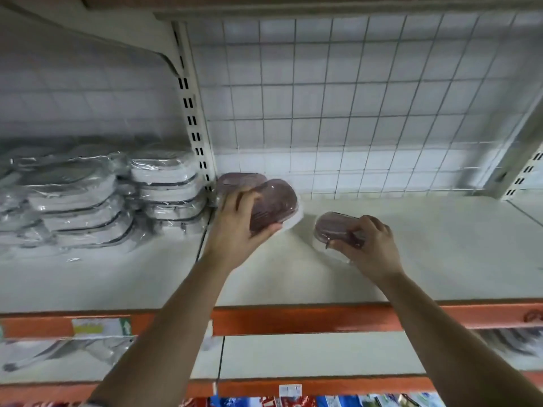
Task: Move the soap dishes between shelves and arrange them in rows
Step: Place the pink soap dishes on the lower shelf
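A pale store shelf (pixel 411 245) backed by a wire grid (pixel 352 98) takes in mauve soap dishes, while stacks of film-wrapped grey dishes (pixel 88 201) fill the bay left of the slotted upright (pixel 194 113). The left hand (pixel 235 227), fingers curled round a tilted dish (pixel 274 204), holds it just in front of the corner dish (pixel 238 179), which sits at the back left by the upright. The right hand (pixel 370 248) pinches a third dish (pixel 335 227) by its near end, low over the shelf or on it — contact cannot be told.

To do this step well, the tilted dish likely wants levelling before it goes down, then setting close beside the corner dish with long sides parallel, so the row runs straight off the upright. The third dish should follow in that line — same facing, same gap — rather than land mid-shelf. The wrapping looks slippery, so each grip is best let go only once its dish sits flat.
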Available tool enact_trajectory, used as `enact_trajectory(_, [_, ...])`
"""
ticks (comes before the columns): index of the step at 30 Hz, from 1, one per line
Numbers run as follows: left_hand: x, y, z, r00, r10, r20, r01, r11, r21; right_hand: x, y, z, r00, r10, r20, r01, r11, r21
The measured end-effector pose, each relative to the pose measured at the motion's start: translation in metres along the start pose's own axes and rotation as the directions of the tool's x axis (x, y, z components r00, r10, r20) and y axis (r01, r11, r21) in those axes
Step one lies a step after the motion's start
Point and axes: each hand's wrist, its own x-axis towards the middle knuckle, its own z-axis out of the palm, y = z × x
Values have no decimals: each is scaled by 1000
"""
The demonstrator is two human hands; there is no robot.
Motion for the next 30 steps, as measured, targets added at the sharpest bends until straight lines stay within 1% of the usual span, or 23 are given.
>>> enact_trajectory(2, [23, -7, -9, 1000, 16, -10, -16, 999, 50, -1, -7, 1, 1000, 7, 7, -7, 1000, 5])
enact_trajectory(3, [36, -14, -14, 1000, 14, 15, -15, 997, 80, -1, -12, 3, 1000, 8, 4, -8, 1000, 4])
enact_trajectory(7, [73, -35, -19, 983, 1, 184, -39, 978, 203, 0, -24, 11, 1000, 22, -2, -22, 999, 36])
enact_trajectory(11, [92, -43, -21, 948, 1, 318, -83, 967, 243, 1, -22, 20, 998, 60, -7, -59, 998, 34])
enact_trajectory(13, [98, -45, -22, 937, 5, 348, -98, 963, 250, 0, -24, 23, 998, 57, -20, -56, 998, 43])
enact_trajectory(16, [103, -52, -19, 937, 4, 348, -77, 978, 196, 1, -29, 24, 999, 31, -29, -29, 998, 54])
enact_trajectory(19, [103, -56, -13, 961, -8, 276, -34, 988, 148, 4, -31, 26, 999, 31, -13, -31, 999, 23])
enact_trajectory(22, [94, -54, -8, 981, -11, 193, -25, 982, 186, 5, -37, 30, 997, 40, -64, -40, 999, 14])
enact_trajectory(24, [82, -55, -8, 992, 43, 118, -64, 981, 183, 9, -49, 30, 989, 48, -137, -40, 997, 60])
enact_trajectory(25, [75, -59, -8, 994, 97, 46, -103, 980, 172, 13, -56, 30, 985, 46, -168, -30, 995, 97])
enact_trajectory(27, [57, -66, -8, 975, 186, -124, -165, 973, 163, 26, -73, 29, 980, 6, -199, 27, 986, 163])
enact_trajectory(28, [48, -69, -9, 963, 213, -167, -187, 969, 162, 33, -82, 30, 978, -33, -207, 72, 981, 183])
enact_trajectory(30, [28, -73, -11, 955, 230, -187, -201, 966, 161, 50, -101, 34, 970, -115, -213, 158, 967, 198])
